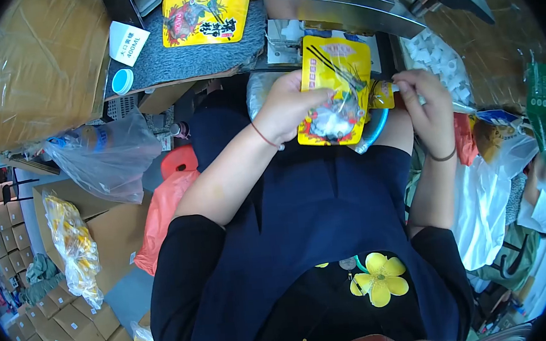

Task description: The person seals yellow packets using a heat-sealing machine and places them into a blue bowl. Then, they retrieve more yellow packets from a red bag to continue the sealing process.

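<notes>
My left hand (pixel 286 107) is closed on the left edge of a yellow printed pouch (pixel 336 90), with the thumb across its front. The pouch shows chopsticks and a bowl of food and is held upright over my lap. Just right of it, my right hand (pixel 428 102) has its thumb and fingers pinched together. A small yellow printed piece (pixel 381 95) pokes out between the pouch and those fingertips; I cannot tell what they hold. Behind the pouch, a metal machine (pixel 343 8) stands at the bench edge.
More yellow pouches (pixel 204 14) lie on a grey cloth mat (pixel 148 74), near a white label card (pixel 129 43) and a pale blue cap (pixel 123 81). Small white pieces (pixel 435 59) are heaped right of the machine. A clear plastic bag (pixel 106 152) hangs below the bench, above cardboard boxes (pixel 73 331).
</notes>
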Available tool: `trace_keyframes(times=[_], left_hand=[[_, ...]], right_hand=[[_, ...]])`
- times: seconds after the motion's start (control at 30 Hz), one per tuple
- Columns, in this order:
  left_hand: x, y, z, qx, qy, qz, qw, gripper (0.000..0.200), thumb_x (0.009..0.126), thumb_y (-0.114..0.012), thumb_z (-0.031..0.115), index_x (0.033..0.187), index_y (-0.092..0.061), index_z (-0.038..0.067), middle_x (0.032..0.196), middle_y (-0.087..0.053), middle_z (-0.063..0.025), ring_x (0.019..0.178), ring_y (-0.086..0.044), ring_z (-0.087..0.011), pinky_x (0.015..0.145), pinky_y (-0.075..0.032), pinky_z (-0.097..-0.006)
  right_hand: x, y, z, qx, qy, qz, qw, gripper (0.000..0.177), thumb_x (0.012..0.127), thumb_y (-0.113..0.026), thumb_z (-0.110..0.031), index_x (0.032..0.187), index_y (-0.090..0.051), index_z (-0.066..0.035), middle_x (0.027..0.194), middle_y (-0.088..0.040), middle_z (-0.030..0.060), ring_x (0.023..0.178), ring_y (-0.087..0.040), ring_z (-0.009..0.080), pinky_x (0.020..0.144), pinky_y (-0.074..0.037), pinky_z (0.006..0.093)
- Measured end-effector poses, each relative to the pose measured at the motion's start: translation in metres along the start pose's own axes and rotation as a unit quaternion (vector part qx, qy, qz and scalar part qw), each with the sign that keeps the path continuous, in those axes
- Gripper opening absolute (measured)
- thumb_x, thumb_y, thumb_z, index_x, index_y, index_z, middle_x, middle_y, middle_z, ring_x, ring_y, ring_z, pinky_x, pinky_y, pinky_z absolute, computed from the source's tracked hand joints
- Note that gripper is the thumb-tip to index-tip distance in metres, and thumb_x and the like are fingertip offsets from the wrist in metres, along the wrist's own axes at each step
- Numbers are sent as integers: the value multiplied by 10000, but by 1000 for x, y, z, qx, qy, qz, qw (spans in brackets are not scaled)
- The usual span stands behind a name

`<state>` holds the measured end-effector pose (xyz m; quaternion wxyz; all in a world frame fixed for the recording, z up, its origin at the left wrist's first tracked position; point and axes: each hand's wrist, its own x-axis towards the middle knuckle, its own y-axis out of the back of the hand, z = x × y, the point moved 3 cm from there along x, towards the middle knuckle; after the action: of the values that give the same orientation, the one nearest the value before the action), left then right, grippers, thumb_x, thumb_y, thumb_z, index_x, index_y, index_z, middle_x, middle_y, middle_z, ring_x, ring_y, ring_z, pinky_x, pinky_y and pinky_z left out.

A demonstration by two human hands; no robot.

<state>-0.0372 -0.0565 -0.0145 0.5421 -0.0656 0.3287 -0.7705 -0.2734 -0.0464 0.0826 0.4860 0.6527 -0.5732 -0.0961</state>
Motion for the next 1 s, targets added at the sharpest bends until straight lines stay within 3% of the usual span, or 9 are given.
trace_keyframes(times=[0.17,0.27,0.33,0.43,0.57,0.63,0.77,0.9,1.0], left_hand=[[4,4,6,-19,8,3,1000,317,903,-689,8,1201,-598,-52,1139,-698,-154,970,-707,-193,871,-578,-337],[-5,24,14,155,-166,106,968,394,901,-715,42,1248,-540,-16,1152,-656,-129,970,-674,-164,873,-559,-318],[-53,32,68,280,-336,183,881,331,909,-701,42,1220,-586,40,1151,-627,-85,993,-632,-155,829,-540,-292],[-167,-5,154,487,-647,217,546,278,880,-677,87,1144,-591,79,947,-651,-50,754,-607,-172,743,-522,-293],[-279,-36,188,445,-803,64,391,189,895,-666,311,968,-649,138,996,-617,-17,888,-529,-202,834,-451,-383],[-272,-76,181,440,-776,-65,448,298,912,-686,266,1170,-673,116,1307,-611,-70,1283,-513,-189,909,-440,-391],[-270,-82,179,236,-712,-263,607,287,947,-626,286,1140,-654,76,1241,-626,-61,1218,-547,-177,888,-434,-354],[-295,-82,176,507,-789,8,347,283,983,-571,246,1185,-628,56,1212,-609,-55,1198,-537,-177,898,-424,-329],[-298,-77,179,649,-725,78,216,327,1010,-544,278,1240,-595,52,1249,-582,-53,1162,-528,-179,912,-415,-320]], right_hand=[[-25,-24,-11,23,70,-34,997,87,839,-713,-44,921,-693,-24,838,-679,129,776,-656,322,701,-514,395],[-52,-44,-4,23,101,-80,991,94,797,-746,-66,866,-682,-56,749,-652,85,683,-637,309,630,-507,391],[-81,-78,14,51,82,-135,986,169,797,-768,-131,932,-688,-67,849,-674,87,800,-654,310,707,-522,406],[-95,-119,31,-95,41,-160,982,293,798,-783,-199,1050,-683,-86,1069,-669,105,1021,-629,317,851,-513,423],[-112,-211,99,-89,-42,-278,955,701,887,-603,-610,1489,-477,-272,1554,-435,62,1449,-351,312,1194,-249,540],[-102,-256,124,-72,-86,-321,940,711,884,-608,-607,1497,-467,-274,1573,-407,62,1461,-334,312,1196,-240,548],[-88,-282,141,-104,-144,-379,908,732,878,-617,-600,1512,-447,-277,1611,-352,62,1487,-300,311,1201,-222,564],[-111,-261,129,-215,-151,-416,871,725,854,-684,-524,1492,-465,-258,1624,-319,109,1494,-281,352,1205,-232,548],[-125,-227,106,-193,-114,-359,906,649,835,-729,-445,1409,-545,-205,1587,-354,158,1481,-291,379,1202,-253,539]])
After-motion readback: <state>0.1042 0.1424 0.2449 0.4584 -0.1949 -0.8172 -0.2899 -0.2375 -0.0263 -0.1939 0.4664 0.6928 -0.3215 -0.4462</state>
